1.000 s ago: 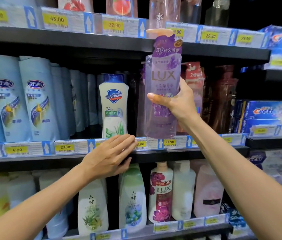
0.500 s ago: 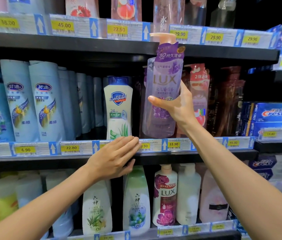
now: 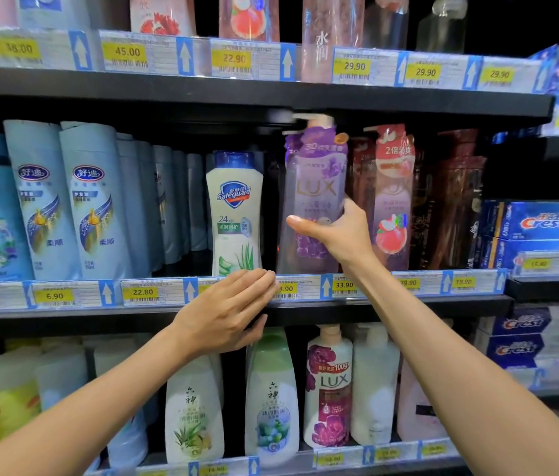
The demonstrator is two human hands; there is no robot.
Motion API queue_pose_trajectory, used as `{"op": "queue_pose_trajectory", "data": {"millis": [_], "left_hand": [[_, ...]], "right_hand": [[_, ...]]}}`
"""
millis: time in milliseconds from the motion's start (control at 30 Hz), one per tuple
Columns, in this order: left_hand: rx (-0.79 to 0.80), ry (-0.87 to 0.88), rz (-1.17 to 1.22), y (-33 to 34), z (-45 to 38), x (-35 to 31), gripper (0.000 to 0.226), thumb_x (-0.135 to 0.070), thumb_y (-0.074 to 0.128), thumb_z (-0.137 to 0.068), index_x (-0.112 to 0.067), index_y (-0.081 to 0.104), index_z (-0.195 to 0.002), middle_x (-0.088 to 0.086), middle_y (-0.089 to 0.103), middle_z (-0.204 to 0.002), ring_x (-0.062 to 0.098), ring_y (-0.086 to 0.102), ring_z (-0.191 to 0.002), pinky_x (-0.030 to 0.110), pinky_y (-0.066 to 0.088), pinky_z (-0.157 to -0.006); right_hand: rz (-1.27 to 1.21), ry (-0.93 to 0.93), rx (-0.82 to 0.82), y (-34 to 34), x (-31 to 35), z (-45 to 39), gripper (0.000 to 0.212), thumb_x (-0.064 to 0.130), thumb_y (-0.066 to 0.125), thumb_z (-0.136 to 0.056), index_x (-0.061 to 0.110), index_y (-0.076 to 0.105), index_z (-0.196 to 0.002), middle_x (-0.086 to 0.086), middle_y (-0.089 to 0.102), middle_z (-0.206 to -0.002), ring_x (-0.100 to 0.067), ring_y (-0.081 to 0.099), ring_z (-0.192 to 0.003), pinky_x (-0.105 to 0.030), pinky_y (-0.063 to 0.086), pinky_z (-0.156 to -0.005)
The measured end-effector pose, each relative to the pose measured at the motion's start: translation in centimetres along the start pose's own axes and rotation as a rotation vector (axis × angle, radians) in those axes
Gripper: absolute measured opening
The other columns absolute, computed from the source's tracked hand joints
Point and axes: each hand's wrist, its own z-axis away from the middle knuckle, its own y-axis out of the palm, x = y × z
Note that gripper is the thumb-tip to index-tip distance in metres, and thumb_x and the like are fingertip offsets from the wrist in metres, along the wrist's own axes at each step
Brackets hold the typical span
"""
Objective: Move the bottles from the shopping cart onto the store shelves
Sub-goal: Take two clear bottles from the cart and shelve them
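Both forearms reach up and forward from the lower corners. The left hand lies flat, fingers straight and together, its fingertips against the price-label strip on the edge of the middle shelf; it holds nothing. The right hand is raised higher, thumb pointing left, fingers wrapped round the lower body of the purple LUX bottle. The bottle stands nearly upright (long axis vertical, pump head uppermost, label facing the viewer), its base at the middle shelf's front edge, between the white Safeguard bottle on its left and a pink pump bottle on its right. Its pump sits just beneath the upper shelf.
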Motion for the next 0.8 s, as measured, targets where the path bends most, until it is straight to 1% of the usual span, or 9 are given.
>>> {"op": "queue_pose_trajectory", "data": {"millis": [100,167,267,367,433,467,633,767,800], "left_hand": [[0.015,-0.003,0.002,-0.1,0.0,-0.1,0.043,-0.021,0.049,-0.089,0.007,0.061,-0.119,0.02,0.062,-0.119,0.032,0.056,-0.112,0.042,0.049,-0.093],[0.018,-0.005,0.0,-0.2,-0.1,-0.1,0.043,-0.021,0.049,-0.089,0.007,0.062,-0.118,0.02,0.063,-0.119,0.032,0.057,-0.111,0.041,0.049,-0.094],[0.01,-0.013,0.004,-0.3,-0.2,-0.1,0.042,-0.02,0.051,-0.086,0.008,0.063,-0.116,0.02,0.064,-0.117,0.032,0.058,-0.109,0.04,0.048,-0.095],[0.018,-0.011,0.002,-0.3,-0.2,-0.2,0.042,-0.02,0.052,-0.085,0.008,0.063,-0.116,0.019,0.064,-0.117,0.033,0.06,-0.108,0.04,0.049,-0.094],[0.026,-0.012,0.0,-0.4,-0.3,-0.2,0.042,-0.019,0.053,-0.085,0.008,0.063,-0.115,0.02,0.064,-0.116,0.033,0.061,-0.107,0.041,0.05,-0.093],[0.029,-0.013,-0.004,-0.4,-0.3,-0.2,0.042,-0.019,0.053,-0.084,0.008,0.063,-0.115,0.02,0.064,-0.117,0.034,0.061,-0.107,0.041,0.05,-0.093],[0.035,-0.02,-0.007,-0.5,-0.3,-0.3,0.043,-0.019,0.053,-0.084,0.007,0.063,-0.116,0.019,0.064,-0.117,0.033,0.061,-0.108,0.041,0.049,-0.094],[0.035,-0.023,-0.003,-0.5,-0.4,-0.3,0.043,-0.019,0.053,-0.084,0.007,0.063,-0.116,0.019,0.064,-0.117,0.033,0.06,-0.109,0.04,0.048,-0.095],[0.034,-0.023,-0.005,-0.5,-0.4,-0.3,0.043,-0.019,0.053,-0.085,0.007,0.063,-0.116,0.019,0.063,-0.117,0.033,0.059,-0.109,0.04,0.048,-0.095]], "right_hand": [[0.1,0.057,-0.008,-0.1,0.1,-0.5,0.06,0.043,0.09,-0.054,0.016,0.065,-0.101,0.008,0.072,-0.089,-0.005,0.069,-0.08,-0.016,0.051,-0.063],[0.242,0.077,-0.017,0.4,0.5,-0.6,0.068,0.053,0.087,-0.052,0.011,0.06,-0.098,0.007,0.065,-0.087,-0.007,0.062,-0.079,-0.019,0.046,-0.062],[0.31,0.095,-0.077,0.9,0.7,-0.1,0.083,0.058,0.085,-0.053,0.011,0.046,-0.11,0.003,0.053,-0.102,-0.013,0.052,-0.096,-0.021,0.042,-0.073],[0.353,0.058,-0.076,0.9,0.7,1.0,0.078,0.054,0.085,-0.057,0.013,0.04,-0.105,0.001,0.053,-0.104,-0.017,0.053,-0.098,-0.017,0.039,-0.066],[0.393,0.056,-0.041,1.2,0.5,1.6,0.087,0.05,0.087,-0.058,0.007,0.04,-0.117,-0.007,0.054,-0.117,-0.022,0.052,-0.108,-0.023,0.041,-0.079],[0.424,0.066,-0.033,1.4,0.5,1.9,0.091,0.048,0.087,-0.059,0.005,0.038,-0.121,-0.009,0.051,-0.121,-0.023,0.05,-0.111,-0.024,0.038,-0.082],[0.495,0.101,-0.018,1.4,0.8,1.5,0.078,0.045,0.086,-0.062,0.006,0.038,-0.109,-0.009,0.05,-0.111,-0.022,0.049,-0.1,-0.023,0.035,-0.073],[0.525,0.116,0.035,0.8,1.0,1.1,0.083,0.05,0.084,-0.062,0.001,0.041,-0.113,-0.004,0.049,-0.1,-0.016,0.047,-0.086,-0.013,0.033,-0.046],[0.527,0.11,0.04,0.7,0.9,1.1,0.084,0.05,0.084,-0.061,0.001,0.042,-0.114,-0.003,0.049,-0.098,-0.015,0.047,-0.083,-0.011,0.035,-0.044]]}}
